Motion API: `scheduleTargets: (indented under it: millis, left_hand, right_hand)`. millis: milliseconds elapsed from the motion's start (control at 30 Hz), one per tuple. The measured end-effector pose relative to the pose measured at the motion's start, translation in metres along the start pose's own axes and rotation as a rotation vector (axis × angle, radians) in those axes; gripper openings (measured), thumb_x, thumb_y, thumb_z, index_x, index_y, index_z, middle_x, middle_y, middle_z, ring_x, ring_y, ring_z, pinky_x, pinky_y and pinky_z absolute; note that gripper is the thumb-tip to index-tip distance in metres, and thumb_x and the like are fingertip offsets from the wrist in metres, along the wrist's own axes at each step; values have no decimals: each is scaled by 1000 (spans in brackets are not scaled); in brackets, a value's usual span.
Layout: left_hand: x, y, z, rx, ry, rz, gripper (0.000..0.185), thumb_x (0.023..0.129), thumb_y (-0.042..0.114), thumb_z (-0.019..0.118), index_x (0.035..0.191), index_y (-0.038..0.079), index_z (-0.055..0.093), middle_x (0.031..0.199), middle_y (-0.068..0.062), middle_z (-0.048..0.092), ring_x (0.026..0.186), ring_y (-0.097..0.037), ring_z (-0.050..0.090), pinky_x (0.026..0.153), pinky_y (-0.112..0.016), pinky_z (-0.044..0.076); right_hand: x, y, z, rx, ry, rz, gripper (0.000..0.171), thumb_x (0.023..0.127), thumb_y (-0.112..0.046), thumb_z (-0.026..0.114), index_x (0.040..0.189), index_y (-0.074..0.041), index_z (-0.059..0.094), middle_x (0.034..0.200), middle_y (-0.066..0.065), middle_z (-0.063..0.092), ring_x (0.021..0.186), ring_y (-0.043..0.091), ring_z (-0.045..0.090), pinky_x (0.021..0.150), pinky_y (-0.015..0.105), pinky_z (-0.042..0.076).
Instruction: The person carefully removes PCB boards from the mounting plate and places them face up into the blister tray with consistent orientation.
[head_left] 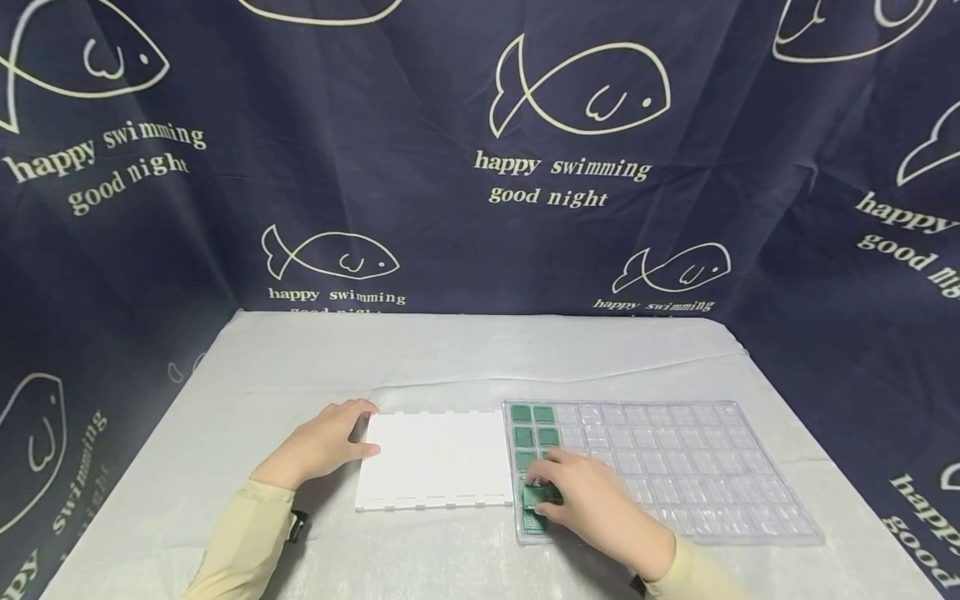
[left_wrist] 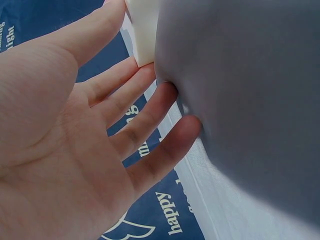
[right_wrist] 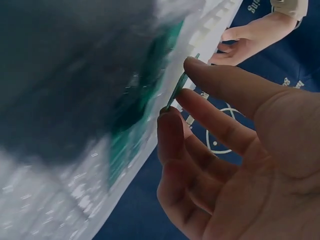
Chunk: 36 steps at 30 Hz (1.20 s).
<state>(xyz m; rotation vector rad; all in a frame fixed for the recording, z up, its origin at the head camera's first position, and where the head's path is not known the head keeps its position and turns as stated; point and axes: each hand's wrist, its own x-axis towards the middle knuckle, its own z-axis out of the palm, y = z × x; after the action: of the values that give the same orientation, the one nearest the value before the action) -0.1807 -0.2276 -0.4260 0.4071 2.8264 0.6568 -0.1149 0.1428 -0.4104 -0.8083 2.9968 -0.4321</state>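
My left hand (head_left: 358, 430) lies flat at the left edge of a white notched foam board (head_left: 437, 458). In the left wrist view its fingers (left_wrist: 131, 97) are straight and touch the board's corner (left_wrist: 144, 31). My right hand (head_left: 542, 493) hovers over the near left corner of a clear plastic cell tray (head_left: 675, 467) and pinches a small green circuit board (head_left: 537, 497). The right wrist view shows that board (right_wrist: 176, 93) edge-on between thumb (right_wrist: 225, 80) and fingertips. Several more green boards (head_left: 532, 425) lie in the tray's left cells.
A pale cloth (head_left: 465, 358) covers the table. A dark blue curtain with white fish prints (head_left: 570, 167) hangs behind and on both sides. Most cells of the tray (head_left: 720, 500) hold nothing.
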Motion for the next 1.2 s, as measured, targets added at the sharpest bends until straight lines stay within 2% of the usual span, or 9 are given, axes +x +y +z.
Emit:
scheduleTargets:
  millis: [167,267,567,767,967,1200]
  left_hand:
    - [0,-1,-1,0,2,-1,63,91,37,75,141,7,53,146,-15,57,136,-43,50,106,-64,44]
    - [-1,-1,-2,-4,3,-1,62,91,37,75,141,7,53,145,-15,57,137,-44,49,107,-65,43]
    - [-1,-2,-2,7,0,2,63,91,38,75,141,7,53,145,-15,58,136,-44,50,106,-64,44]
    - [-3,-1,-2,1,2,-2,62,91,37,75,141,7,53,145,-15,58,136,-42,51,108,-63,43]
    - [-3,-2,-2,2,3,-2,62,91,36,75,141,6,53,145,-15,57,135,-43,51,108,-63,43]
    - [-3,-2,-1,-1,5,0,62,91,36,75,141,6,53,146,-16,57,136,-43,50,107,-63,43]
  right_hand:
    - [-15,9,2,-19,-4,65,30,74,-29,89,99,-24,74,93,-12,67,70,-1,51,60,22,47]
    - [-22,13,2,-19,-2,72,31,73,-30,89,99,-25,74,93,-13,66,70,-2,45,60,22,45]
    - [-32,17,3,-35,5,67,32,72,-30,89,99,-29,73,98,-16,68,76,-2,55,63,26,50]
    - [-32,17,4,-15,-16,73,32,72,-31,89,99,-28,73,98,-14,68,75,-1,56,62,25,50]
    - [-32,18,4,-16,11,68,29,73,-31,88,98,-29,73,97,-15,67,77,0,57,63,25,49]
    - [-30,17,6,-64,38,75,37,79,-31,85,113,-26,74,102,-13,67,75,-2,54,59,24,46]
